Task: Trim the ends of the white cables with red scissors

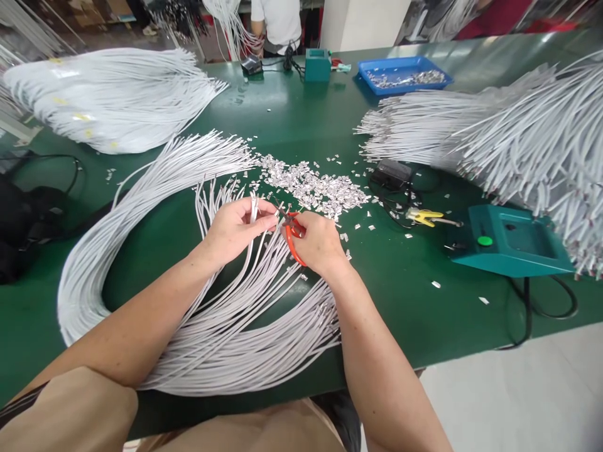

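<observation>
My left hand [240, 227] pinches a few white cables [253, 242] near their ends, thumb and fingers closed on them. In my right hand [320, 242] is a pair of cutting pliers [293, 242] with orange-red handles. Their dark jaws meet the cable ends beside my left fingertips; whether the jaws are closed I cannot tell. Beneath both hands a big looped bundle of white cables [226, 351] curves over the green table. Right behind the pliers lies a heap of small whitish pieces [320, 188], too small to make out exactly.
A teal machine [513, 242] with a green button stands right, near yellow-handled pliers [424, 216] and a black adapter [392, 174]. More cable bundles lie at left [113, 100] and right [424, 122]. A blue tray [405, 74] holds small parts. A person [277, 25] sits across the table.
</observation>
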A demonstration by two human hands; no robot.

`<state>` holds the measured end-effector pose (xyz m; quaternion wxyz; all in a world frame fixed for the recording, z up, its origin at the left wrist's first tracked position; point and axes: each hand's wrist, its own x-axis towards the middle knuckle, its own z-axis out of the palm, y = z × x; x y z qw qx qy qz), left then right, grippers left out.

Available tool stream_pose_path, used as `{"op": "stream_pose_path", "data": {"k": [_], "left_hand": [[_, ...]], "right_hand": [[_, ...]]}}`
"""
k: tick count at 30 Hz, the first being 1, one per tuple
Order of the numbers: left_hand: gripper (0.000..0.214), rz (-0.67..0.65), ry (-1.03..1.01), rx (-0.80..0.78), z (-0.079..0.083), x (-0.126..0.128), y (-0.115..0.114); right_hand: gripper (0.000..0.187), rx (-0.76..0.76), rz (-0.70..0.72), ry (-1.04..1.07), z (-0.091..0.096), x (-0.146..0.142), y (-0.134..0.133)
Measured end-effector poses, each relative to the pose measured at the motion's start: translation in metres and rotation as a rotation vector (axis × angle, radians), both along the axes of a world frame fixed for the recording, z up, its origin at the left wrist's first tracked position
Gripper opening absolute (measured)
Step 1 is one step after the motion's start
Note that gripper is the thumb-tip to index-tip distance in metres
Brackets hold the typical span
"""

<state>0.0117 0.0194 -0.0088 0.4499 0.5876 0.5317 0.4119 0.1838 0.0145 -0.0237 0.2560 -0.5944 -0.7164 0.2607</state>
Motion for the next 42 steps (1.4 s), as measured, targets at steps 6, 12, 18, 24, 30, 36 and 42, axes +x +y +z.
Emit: {"op": "stream_pose_path", "data": {"k": [6,12,18,24,30,36,42], "left_hand": [[0.018,-0.008,0.153,0.054,0.001,0.000,0.000],[0.014,0.025,0.107,-0.004,0.004,0.003,-0.002],[0.017,0.005,0.060,-0.055,0.005,0.003,-0.001],[0.012,-0.108,0.070,-0.047,0.009,0.005,-0.004],[0.018,-0.145,-0.005,-0.077,0.003,0.003,-0.003],[0.016,-0.181,-0.116,-0.163,-0.001,0.002,-0.003],[0.021,-0.076,-0.119,-0.156,0.003,0.005,-0.004]], "right_hand": [[0.023,0.078,-0.001,-0.120,-0.003,0.001,0.001],[0.022,0.065,0.001,-0.115,-0.004,0.000,0.000],[0.015,-0.065,-0.077,0.310,0.001,0.005,0.003],[0.013,-0.162,-0.068,0.922,0.006,0.001,0.002],[0.012,-0.180,-0.042,0.939,0.007,0.003,0.002],[0.010,-0.179,0.070,0.916,0.006,0.008,0.003],[0.022,-0.138,-0.024,0.863,0.010,0.001,-0.001]]}}
